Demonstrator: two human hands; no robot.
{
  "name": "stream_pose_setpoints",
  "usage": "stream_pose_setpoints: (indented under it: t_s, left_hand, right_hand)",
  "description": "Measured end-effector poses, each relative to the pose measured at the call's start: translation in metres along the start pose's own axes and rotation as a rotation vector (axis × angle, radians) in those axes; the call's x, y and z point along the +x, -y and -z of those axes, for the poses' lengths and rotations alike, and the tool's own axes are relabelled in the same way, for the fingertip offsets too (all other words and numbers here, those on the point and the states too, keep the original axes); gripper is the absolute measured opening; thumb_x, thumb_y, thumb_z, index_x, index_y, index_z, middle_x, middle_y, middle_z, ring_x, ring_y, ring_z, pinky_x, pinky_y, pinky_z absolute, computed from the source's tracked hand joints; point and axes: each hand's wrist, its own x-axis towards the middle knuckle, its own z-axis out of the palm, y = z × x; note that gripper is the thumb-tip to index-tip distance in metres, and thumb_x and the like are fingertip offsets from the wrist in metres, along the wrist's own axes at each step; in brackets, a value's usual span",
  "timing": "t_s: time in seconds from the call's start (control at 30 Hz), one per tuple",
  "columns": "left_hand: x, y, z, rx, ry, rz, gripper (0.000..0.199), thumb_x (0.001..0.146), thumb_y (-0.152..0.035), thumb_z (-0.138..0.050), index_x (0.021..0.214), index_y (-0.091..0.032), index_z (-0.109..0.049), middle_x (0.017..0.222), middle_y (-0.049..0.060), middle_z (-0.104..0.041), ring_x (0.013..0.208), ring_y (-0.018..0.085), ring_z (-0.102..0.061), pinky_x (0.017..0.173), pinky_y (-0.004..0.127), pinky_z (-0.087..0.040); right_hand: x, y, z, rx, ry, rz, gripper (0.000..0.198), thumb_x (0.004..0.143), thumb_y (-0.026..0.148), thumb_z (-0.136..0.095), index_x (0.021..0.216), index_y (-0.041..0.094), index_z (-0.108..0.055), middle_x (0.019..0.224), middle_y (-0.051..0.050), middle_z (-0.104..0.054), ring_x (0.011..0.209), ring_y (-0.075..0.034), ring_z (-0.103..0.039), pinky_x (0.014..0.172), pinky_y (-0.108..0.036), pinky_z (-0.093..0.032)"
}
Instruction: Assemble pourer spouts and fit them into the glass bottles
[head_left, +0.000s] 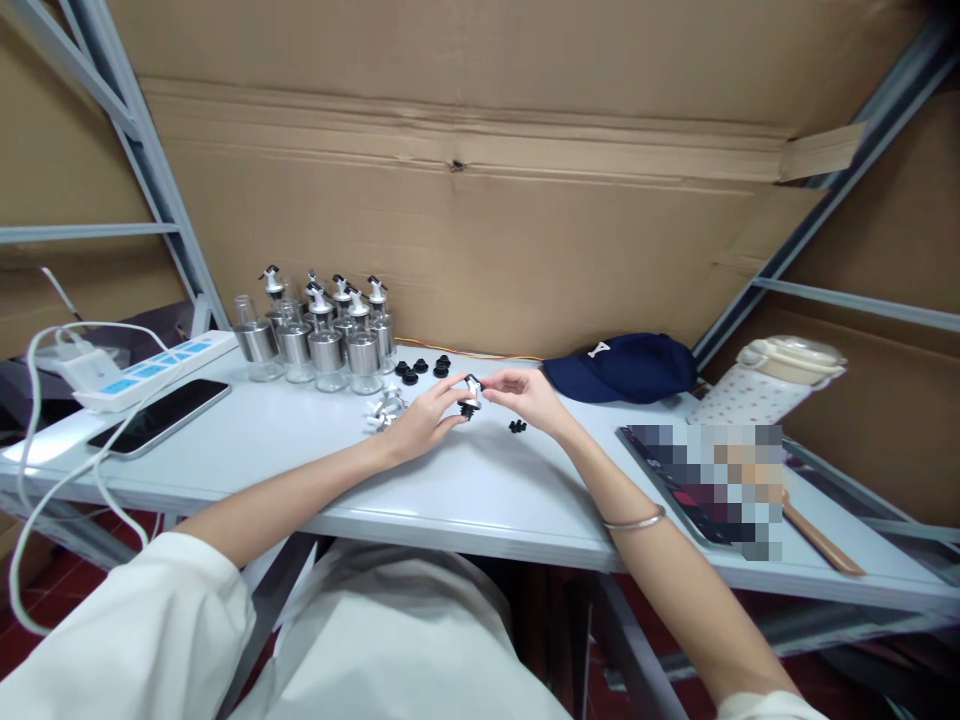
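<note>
My left hand (425,418) grips a silver pour spout (472,393) with a ribbed black stopper pointing down, a little above the table. Against the spout's black top flap, my right hand (531,394) has its thumb and finger pinched together. Silver spout bodies (386,408) lie in a pile just behind my left hand, partly covered by it. Below my right hand sits a small cluster of black parts (517,426). Several black ribbed stoppers (409,376) lie farther back.
Glass bottles with steel sleeves (326,352) stand at the back left, several topped with spouts. Left of them are a power strip (161,370), a white cable and a phone (161,418). On the right are a navy cap (626,368), a tumbler (772,380) and a tablet (652,470).
</note>
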Motion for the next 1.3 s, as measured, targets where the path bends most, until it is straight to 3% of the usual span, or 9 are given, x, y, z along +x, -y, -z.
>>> stream_pose_setpoints:
  t_s: [0.27, 0.43, 0.7, 1.07, 1.3]
  left_hand:
    - [0.002, 0.004, 0.003, -0.071, -0.076, 0.026, 0.021, 0.084, -0.015, -0.056, 0.105, -0.017, -0.051, 0.115, 0.013, -0.056, 0.124, 0.026, -0.047, 0.095, 0.043, -0.048]
    - [0.002, 0.006, -0.001, -0.143, -0.097, 0.042, 0.022, 0.079, -0.016, -0.062, 0.099, -0.018, -0.054, 0.112, 0.010, -0.053, 0.114, 0.023, -0.053, 0.094, 0.042, -0.050]
    - [-0.002, 0.003, -0.002, -0.436, -0.094, 0.238, 0.025, 0.074, -0.018, -0.069, 0.098, -0.020, -0.060, 0.117, 0.008, -0.045, 0.104, 0.020, -0.058, 0.085, 0.039, -0.057]
    - [0.000, 0.002, 0.004, -0.190, -0.164, 0.054, 0.022, 0.067, -0.013, -0.074, 0.087, -0.017, -0.064, 0.093, 0.005, -0.053, 0.096, 0.019, -0.058, 0.081, 0.034, -0.055]
    - [-0.001, -0.001, 0.004, -0.170, -0.139, 0.064, 0.022, 0.066, -0.012, -0.074, 0.086, -0.017, -0.064, 0.093, 0.004, -0.050, 0.086, 0.015, -0.059, 0.077, 0.032, -0.055]
  right_hand:
    - [-0.003, 0.001, -0.010, -0.201, 0.061, 0.251, 0.060, 0.063, 0.042, -0.077, 0.116, 0.018, -0.064, 0.093, -0.008, -0.066, 0.077, -0.017, -0.060, 0.074, -0.034, -0.053]
    - [-0.004, -0.003, -0.013, -0.282, 0.084, 0.335, 0.059, 0.070, 0.042, -0.072, 0.121, 0.017, -0.061, 0.084, -0.007, -0.068, 0.071, -0.016, -0.061, 0.074, -0.034, -0.053]
    - [-0.004, -0.006, -0.013, -0.142, 0.087, 0.192, 0.056, 0.065, 0.043, -0.074, 0.115, 0.018, -0.067, 0.080, -0.005, -0.070, 0.071, -0.018, -0.063, 0.077, -0.036, -0.052]
    - [-0.005, 0.003, -0.015, -0.011, 0.090, 0.040, 0.062, 0.054, 0.043, -0.080, 0.107, 0.012, -0.071, 0.061, 0.004, -0.047, 0.059, -0.011, -0.041, 0.064, -0.030, -0.040]
    - [-0.006, 0.003, -0.015, -0.034, 0.117, 0.035, 0.058, 0.055, 0.043, -0.079, 0.103, 0.013, -0.072, 0.060, 0.004, -0.046, 0.058, -0.011, -0.040, 0.063, -0.029, -0.039]
